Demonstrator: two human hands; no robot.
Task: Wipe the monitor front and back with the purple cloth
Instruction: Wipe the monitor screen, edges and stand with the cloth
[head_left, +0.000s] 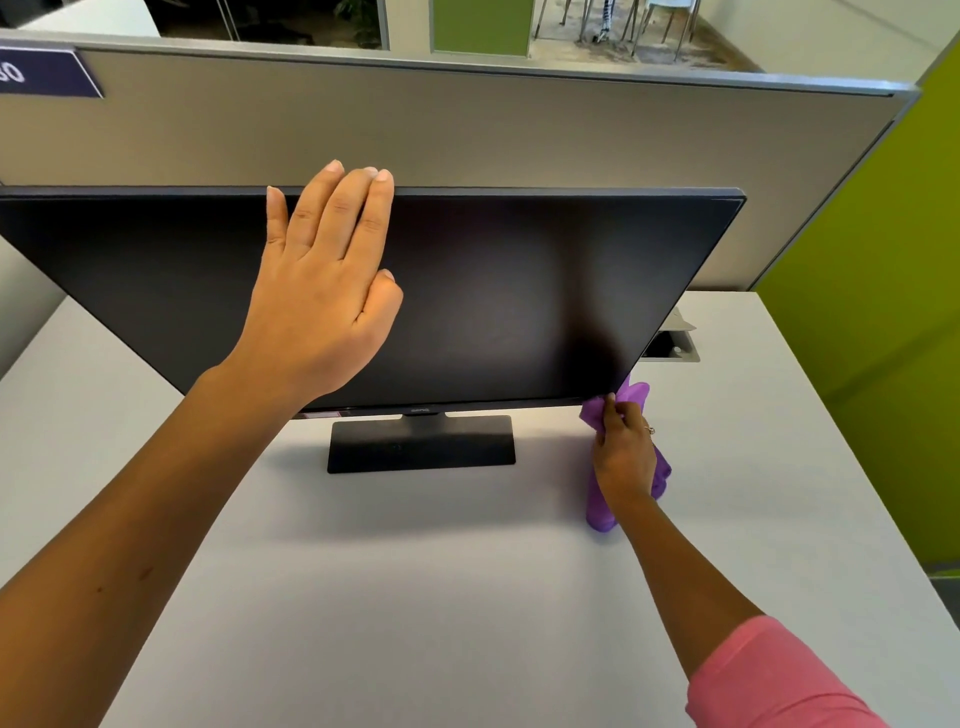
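Head view: left hand (322, 280), fingers straight and together, steadies the black flat-screen monitor (519, 291) on the white desk (467, 597); right hand (623, 457) grips the crumpled purple cloth (597, 512) at its lower right corner, back probably unwiped.

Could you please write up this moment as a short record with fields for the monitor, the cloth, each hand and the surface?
monitor: monitor, screen dark, upright on its stand
cloth: purple cloth, bunched, at the screen's lower right corner
left hand: left hand, fingers straight, held flat at the upper part of the screen, fingertips at the top edge
right hand: right hand, grips the cloth at the lower right corner
surface: white desk, with a grey partition behind the monitor
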